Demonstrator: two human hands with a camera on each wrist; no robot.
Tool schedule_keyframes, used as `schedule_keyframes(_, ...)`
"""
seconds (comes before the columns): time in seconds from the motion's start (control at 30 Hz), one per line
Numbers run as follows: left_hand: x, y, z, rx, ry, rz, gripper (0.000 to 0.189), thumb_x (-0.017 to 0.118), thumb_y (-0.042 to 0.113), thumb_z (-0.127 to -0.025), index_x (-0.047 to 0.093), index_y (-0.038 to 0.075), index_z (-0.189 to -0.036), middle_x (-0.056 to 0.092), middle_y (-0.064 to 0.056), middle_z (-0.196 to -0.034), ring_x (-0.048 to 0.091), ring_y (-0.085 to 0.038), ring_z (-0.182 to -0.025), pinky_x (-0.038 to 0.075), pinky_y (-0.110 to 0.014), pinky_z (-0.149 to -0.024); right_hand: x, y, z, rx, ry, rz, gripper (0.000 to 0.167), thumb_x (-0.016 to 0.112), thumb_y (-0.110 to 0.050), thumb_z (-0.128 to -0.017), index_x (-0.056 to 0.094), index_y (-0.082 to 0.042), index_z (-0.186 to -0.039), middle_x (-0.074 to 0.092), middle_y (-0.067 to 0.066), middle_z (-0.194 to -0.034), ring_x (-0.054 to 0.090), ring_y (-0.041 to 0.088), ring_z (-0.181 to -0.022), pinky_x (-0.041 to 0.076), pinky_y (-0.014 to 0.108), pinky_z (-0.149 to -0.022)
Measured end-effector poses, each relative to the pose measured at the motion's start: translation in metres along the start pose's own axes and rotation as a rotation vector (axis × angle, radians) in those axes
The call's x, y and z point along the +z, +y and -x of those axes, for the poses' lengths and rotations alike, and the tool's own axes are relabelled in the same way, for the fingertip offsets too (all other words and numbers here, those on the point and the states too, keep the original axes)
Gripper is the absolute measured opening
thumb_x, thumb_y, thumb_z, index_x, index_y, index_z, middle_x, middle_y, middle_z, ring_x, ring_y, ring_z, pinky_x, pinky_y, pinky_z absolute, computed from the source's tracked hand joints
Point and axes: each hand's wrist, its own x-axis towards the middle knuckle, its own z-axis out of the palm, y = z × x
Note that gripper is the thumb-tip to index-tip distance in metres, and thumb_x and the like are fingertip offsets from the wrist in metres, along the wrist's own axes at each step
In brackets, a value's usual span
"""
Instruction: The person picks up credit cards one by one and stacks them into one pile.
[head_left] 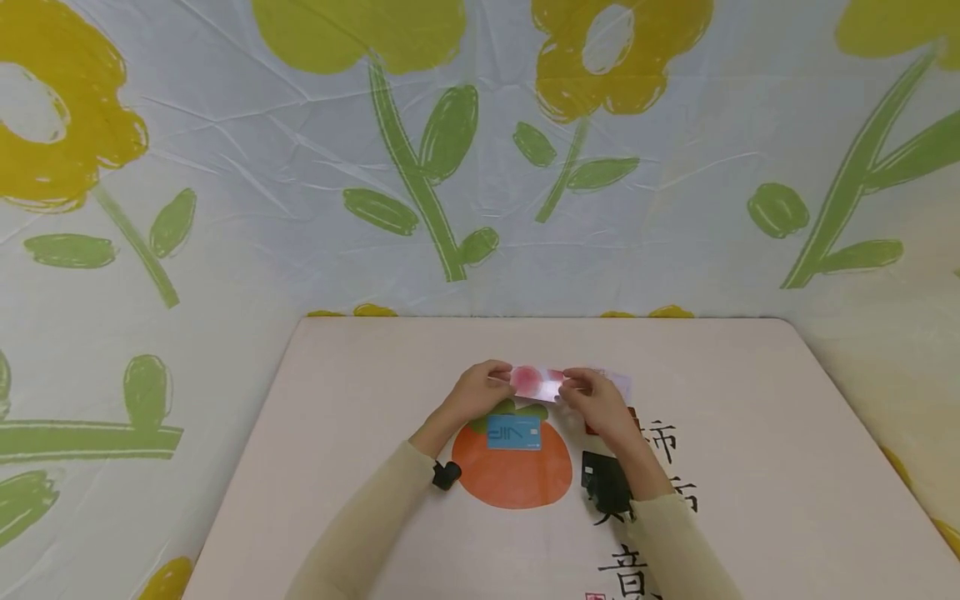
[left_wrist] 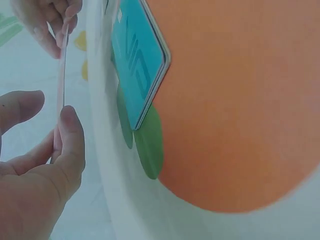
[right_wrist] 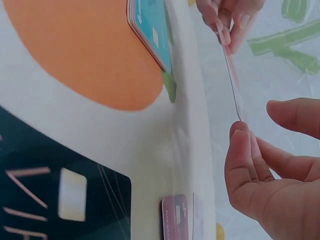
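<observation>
A thin pink card [head_left: 536,384] with a darker round patch is held up between both hands, above the far side of the blue cards. My left hand [head_left: 477,392] pinches its left end between thumb and fingers, and my right hand [head_left: 598,402] pinches the right end. Both wrist views show the card nearly edge-on. Below it, a small stack of cards with a blue VIP card [head_left: 513,432] on top lies on the table. A black card [right_wrist: 75,185] with a chip lies under my right wrist, partly hidden in the head view.
A dark red card [right_wrist: 174,217] and a pale lilac card [head_left: 622,385] lie beyond the right hand. The pale tabletop [head_left: 360,517] bears an orange persimmon print [head_left: 510,483] and black written characters. A flower-patterned cloth [head_left: 285,167] hangs behind the table.
</observation>
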Motion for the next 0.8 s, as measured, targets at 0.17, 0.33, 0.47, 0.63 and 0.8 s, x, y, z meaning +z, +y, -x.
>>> schedule_keyframes(0.17,-0.005,-0.001,0.011,0.034,-0.002,0.008,0.043,0.070,0.023,-0.093,0.061,0.007,-0.132,0.066,-0.006,-0.119,0.066,-0.023,-0.110,0.052,-0.038,-0.093,0.005,0.001,0.005,-0.010,-0.002,-0.007,0.043,0.061,-0.018,-0.100,0.054,-0.001,-0.138,0.059,0.018,-0.120,0.061,0.033,-0.102,0.054,0.043,-0.087)
schedule_keyframes(0.33,-0.008,-0.005,0.022,0.044,-0.008,0.011,0.044,0.071,0.023,-0.092,0.062,0.006,-0.131,0.067,-0.006,-0.118,0.067,-0.023,-0.108,0.053,-0.037,-0.092,0.013,0.003,0.011,-0.017,-0.013,-0.037,0.041,0.061,-0.016,-0.099,0.055,-0.001,-0.137,0.060,0.017,-0.117,0.060,0.031,-0.103,0.053,0.042,-0.090)
schedule_keyframes(0.47,-0.009,-0.011,0.031,0.042,-0.012,0.013,0.044,0.071,0.024,-0.092,0.062,0.006,-0.131,0.067,-0.004,-0.118,0.067,-0.020,-0.106,0.054,-0.036,-0.090,0.017,0.003,0.016,-0.021,-0.018,-0.042,0.041,0.061,-0.015,-0.099,0.055,0.000,-0.137,0.060,0.017,-0.117,0.060,0.031,-0.103,0.054,0.043,-0.089)
schedule_keyframes(0.63,-0.010,-0.015,0.043,0.034,-0.017,0.016,0.043,0.070,0.025,-0.093,0.061,0.006,-0.131,0.067,-0.002,-0.116,0.066,-0.019,-0.104,0.054,-0.037,-0.089,0.022,0.002,0.023,-0.028,-0.029,-0.033,0.041,0.062,-0.016,-0.098,0.056,-0.001,-0.136,0.060,0.016,-0.118,0.060,0.032,-0.105,0.055,0.044,-0.088)
schedule_keyframes(0.8,-0.011,-0.018,0.052,0.026,-0.016,0.024,0.043,0.069,0.023,-0.093,0.061,0.004,-0.130,0.067,-0.003,-0.115,0.066,-0.018,-0.104,0.054,-0.036,-0.090,0.025,0.001,0.027,-0.006,-0.045,-0.048,0.041,0.063,-0.015,-0.098,0.056,-0.004,-0.137,0.061,0.014,-0.118,0.059,0.032,-0.108,0.054,0.044,-0.090)
